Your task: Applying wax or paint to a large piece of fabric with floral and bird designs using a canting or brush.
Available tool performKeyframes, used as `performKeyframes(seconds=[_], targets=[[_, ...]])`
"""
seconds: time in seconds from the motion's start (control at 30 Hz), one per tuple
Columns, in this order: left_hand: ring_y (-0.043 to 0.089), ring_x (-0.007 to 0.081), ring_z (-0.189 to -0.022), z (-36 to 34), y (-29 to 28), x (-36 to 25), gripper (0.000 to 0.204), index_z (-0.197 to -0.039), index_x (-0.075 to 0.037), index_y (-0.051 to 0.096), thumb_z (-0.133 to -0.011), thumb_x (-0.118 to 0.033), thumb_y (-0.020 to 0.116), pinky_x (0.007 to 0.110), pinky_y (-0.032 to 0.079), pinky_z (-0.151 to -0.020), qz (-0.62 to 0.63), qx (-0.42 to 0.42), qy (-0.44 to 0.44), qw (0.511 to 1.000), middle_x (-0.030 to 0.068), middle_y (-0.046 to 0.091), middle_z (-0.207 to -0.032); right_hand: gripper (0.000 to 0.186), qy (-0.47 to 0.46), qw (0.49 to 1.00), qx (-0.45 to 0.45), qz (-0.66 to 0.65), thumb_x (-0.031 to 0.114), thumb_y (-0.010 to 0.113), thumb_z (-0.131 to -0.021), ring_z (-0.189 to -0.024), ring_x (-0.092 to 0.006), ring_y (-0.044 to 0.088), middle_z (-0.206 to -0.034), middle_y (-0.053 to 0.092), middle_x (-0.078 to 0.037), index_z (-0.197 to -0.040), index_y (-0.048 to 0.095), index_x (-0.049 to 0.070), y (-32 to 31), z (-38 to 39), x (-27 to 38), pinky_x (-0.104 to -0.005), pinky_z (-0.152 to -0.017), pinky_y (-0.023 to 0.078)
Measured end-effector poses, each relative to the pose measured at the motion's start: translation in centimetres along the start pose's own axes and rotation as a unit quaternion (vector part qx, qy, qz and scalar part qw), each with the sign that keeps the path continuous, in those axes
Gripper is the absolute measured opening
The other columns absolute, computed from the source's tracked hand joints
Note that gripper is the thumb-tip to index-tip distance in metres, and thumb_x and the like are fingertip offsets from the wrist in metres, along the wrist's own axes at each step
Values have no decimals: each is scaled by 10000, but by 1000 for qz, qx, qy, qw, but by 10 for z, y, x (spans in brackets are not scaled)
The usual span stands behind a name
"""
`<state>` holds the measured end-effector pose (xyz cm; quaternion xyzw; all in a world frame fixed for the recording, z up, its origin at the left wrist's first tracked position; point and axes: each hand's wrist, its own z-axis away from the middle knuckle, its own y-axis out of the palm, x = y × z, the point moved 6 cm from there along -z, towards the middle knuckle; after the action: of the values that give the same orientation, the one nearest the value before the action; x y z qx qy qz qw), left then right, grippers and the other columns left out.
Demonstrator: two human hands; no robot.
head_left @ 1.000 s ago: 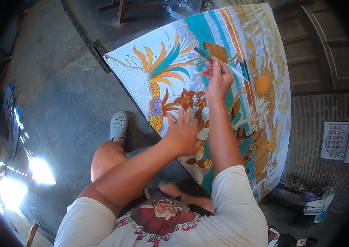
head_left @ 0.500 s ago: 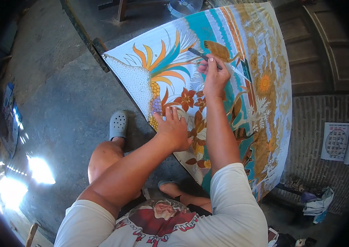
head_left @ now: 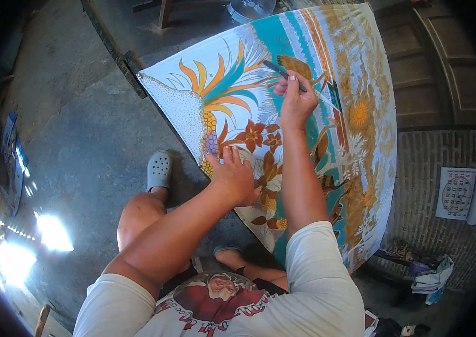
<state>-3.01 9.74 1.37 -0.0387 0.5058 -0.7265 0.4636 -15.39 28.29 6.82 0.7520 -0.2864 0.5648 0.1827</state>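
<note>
A stretched white cloth (head_left: 179,123) painted with flowers, leaves and teal, brown and orange bands lies before me. My right hand (head_left: 296,104) is closed round a slim dark paintbrush (head_left: 275,68), pinched between thumb and fingers. The brush slants up and to the left, its tip at an orange stroke near the long petals; whether it touches cannot be told. My left hand (head_left: 234,178) rests open on the cloth's near edge, fingers spread beside the purple and yellow scale pattern (head_left: 210,140) and below the reddish-brown flowers (head_left: 251,135).
A dark wooden bar (head_left: 111,48) meets the cloth's left corner. Beyond the far edge stands a clear round container (head_left: 251,10). A calendar (head_left: 456,192) hangs on the brick wall at right, above a heap of cloths (head_left: 432,275). My clog-shod foot (head_left: 159,169) is on the concrete floor.
My right hand has shifted slightly right, carrying the brush tip up and right over the cloth. My left hand stays in the same place on the cloth.
</note>
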Motion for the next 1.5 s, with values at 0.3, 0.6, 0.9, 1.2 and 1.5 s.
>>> performKeyframes(seconds=[0.3,0.6,0.9,1.2,1.5], targets=[[198,474,-1552,-2,1,0,897,-1528,-7,427,-903,-626,600,789,176,-1117,-5,-1,-2,1000,310,244,-1653,230,-7,1000,-13,22,120,612,-1023,-677,-140,690,-913,748,-137,-1174,701,-30,1,-8,4,-298,-625,607],[198,481,-1550,0,0,0,889,-1515,11,438,-904,-610,611,789,172,-1121,5,-9,3,1000,319,243,-1650,229,-14,999,-4,36,126,611,-1025,-683,-141,696,-910,748,-132,-1169,702,-28,1,-9,3,-294,-624,603],[201,477,-1550,0,0,0,868,-1510,3,446,-904,-596,611,785,181,-1123,2,-10,4,1000,318,239,-1651,241,-19,999,3,36,135,606,-1030,-680,-147,696,-920,747,-136,-1183,697,-27,4,-13,2,-300,-622,606],[198,457,-1557,1,-1,0,851,-1500,-4,454,-908,-594,611,783,185,-1121,-6,-3,0,1000,298,245,-1658,232,-18,1000,-5,25,144,620,-1025,-664,-144,695,-886,749,-134,-1159,711,-23,1,-6,-3,-285,-606,593],[195,452,-1559,2,-2,-1,852,-1498,-4,455,-905,-594,614,783,193,-1117,-8,-5,0,1000,288,255,-1658,227,-15,999,7,38,120,612,-1024,-655,-140,697,-888,747,-131,-1152,705,-44,6,4,-7,-287,-600,600]])
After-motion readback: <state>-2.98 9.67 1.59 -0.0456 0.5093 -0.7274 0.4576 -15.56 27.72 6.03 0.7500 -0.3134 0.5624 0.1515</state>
